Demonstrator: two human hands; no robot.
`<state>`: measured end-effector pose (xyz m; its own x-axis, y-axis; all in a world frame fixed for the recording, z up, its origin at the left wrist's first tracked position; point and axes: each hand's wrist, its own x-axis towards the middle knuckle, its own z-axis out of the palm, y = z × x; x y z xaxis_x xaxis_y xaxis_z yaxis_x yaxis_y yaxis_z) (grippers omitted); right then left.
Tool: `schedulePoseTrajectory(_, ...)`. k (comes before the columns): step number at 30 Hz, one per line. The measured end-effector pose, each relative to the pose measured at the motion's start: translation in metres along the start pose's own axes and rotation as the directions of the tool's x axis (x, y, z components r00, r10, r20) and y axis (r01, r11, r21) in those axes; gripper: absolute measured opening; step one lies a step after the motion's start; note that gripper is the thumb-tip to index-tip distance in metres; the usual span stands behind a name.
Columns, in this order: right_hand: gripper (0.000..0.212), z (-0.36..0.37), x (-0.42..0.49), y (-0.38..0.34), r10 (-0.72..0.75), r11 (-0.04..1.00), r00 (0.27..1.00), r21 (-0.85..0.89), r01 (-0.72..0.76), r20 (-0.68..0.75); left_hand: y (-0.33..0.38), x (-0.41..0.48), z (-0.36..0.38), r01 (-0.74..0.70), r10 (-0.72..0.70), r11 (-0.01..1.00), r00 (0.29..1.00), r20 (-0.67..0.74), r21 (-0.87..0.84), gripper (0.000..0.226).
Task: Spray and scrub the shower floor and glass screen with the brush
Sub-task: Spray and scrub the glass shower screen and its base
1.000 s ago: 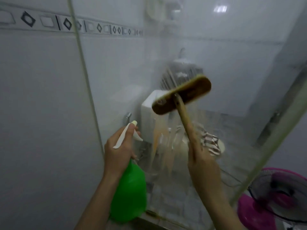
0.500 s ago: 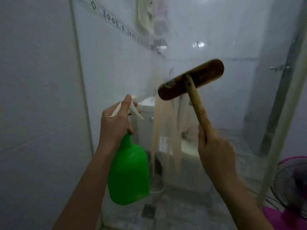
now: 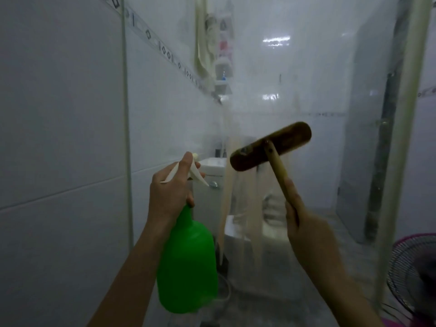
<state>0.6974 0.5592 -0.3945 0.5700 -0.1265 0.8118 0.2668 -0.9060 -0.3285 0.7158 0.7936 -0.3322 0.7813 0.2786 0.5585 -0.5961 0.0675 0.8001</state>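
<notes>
White tiled wall (image 3: 59, 114) bounds our left; the glass screen (image 3: 306, 67) stands directly ahead, its frame post (image 3: 401, 138) to the right. Our right hand (image 3: 306, 230) is curled round the lower handle of the brush (image 3: 271, 147); the head lies up and left of that grip, long axis tilted, right end higher, facing the glass. Contact cannot be confirmed. Our left hand (image 3: 169, 192) grips the neck of the green spray bottle (image 3: 187, 267), just left of the head. Pale runs (image 3: 250, 208) trail below it. We judge the right hand nearer for scrubbing; the fan (image 3: 415, 274) at lower right stands beyond the post.
</notes>
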Motion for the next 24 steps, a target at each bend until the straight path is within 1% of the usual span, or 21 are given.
schedulePoseTrajectory(1, 0.062, 0.006, -0.015, 0.004, 0.015, 1.0, 1.0, -0.019, -0.014, 0.016, 0.002, 0.001, -0.002, -0.007, 0.007, 1.0, 1.0, 0.0, 0.005, 0.035)
schedulePoseTrajectory(2, 0.064, 0.009, -0.012, 0.003, -0.004, 0.999, 1.0, -0.04, 0.004, 0.015, 0.003, 0.002, -0.005, -0.014, 0.014, 1.0, 1.0, -0.002, 0.018, 0.033)
schedulePoseTrajectory(5, 0.054, 0.007, 0.059, -0.04, -0.13, 0.991, 0.991, -0.042, 0.129, -0.025, 0.009, 0.006, -0.011, -0.031, 0.031, 0.998, 0.999, -0.009, 0.051, 0.03)
schedulePoseTrajectory(8, 0.05, 0.005, 0.117, -0.075, -0.17, 0.985, 0.984, -0.018, 0.169, -0.049, 0.011, 0.009, -0.016, -0.038, 0.039, 0.997, 0.999, -0.011, 0.06, 0.03)
schedulePoseTrajectory(10, 0.049, 0.011, 0.096, -0.062, -0.121, 0.992, 0.992, 0.017, 0.121, -0.031, 0.011, 0.011, -0.02, -0.039, 0.039, 0.998, 0.999, -0.005, 0.051, 0.031)
schedulePoseTrajectory(12, 0.052, 0.017, 0.032, -0.037, -0.047, 0.999, 0.999, -0.021, 0.046, -0.023, 0.01, 0.012, -0.024, -0.036, 0.036, 0.998, 0.999, 0.013, 0.051, 0.031)
schedulePoseTrajectory(14, 0.058, 0.02, -0.014, -0.027, 0.009, 1.0, 1.0, 0.002, -0.009, 0.027, 0.007, 0.012, -0.027, -0.033, 0.032, 0.998, 0.999, 0.019, 0.045, 0.032)
schedulePoseTrajectory(15, 0.058, 0.025, -0.009, -0.026, -0.025, 1.0, 1.0, 0.011, 0.025, 0.018, 0.006, 0.013, -0.028, -0.03, 0.029, 0.999, 0.999, 0.018, 0.044, 0.032)
schedulePoseTrajectory(17, 0.053, 0.026, 0.037, -0.046, -0.106, 0.994, 0.994, 0.02, 0.106, -0.031, 0.005, 0.012, -0.028, -0.023, 0.022, 0.998, 1.0, 0.019, 0.052, 0.031)
schedulePoseTrajectory(20, 0.048, 0.021, 0.103, -0.083, -0.146, 0.988, 0.988, 0.035, 0.148, -0.045, 0.004, 0.01, -0.029, -0.012, 0.011, 0.998, 1.0, 0.013, 0.063, 0.031)
schedulePoseTrajectory(22, 0.05, 0.029, 0.091, -0.071, -0.135, 0.989, 0.989, 0.051, 0.138, -0.064, 0.004, 0.009, -0.031, -0.009, 0.008, 0.998, 1.0, 0.013, 0.057, 0.031)
schedulePoseTrajectory(24, 0.054, 0.043, 0.031, -0.042, -0.097, 0.992, 0.994, 0.078, 0.101, -0.053, 0.006, 0.009, -0.035, -0.008, 0.008, 0.999, 1.0, 0.009, 0.039, 0.031)
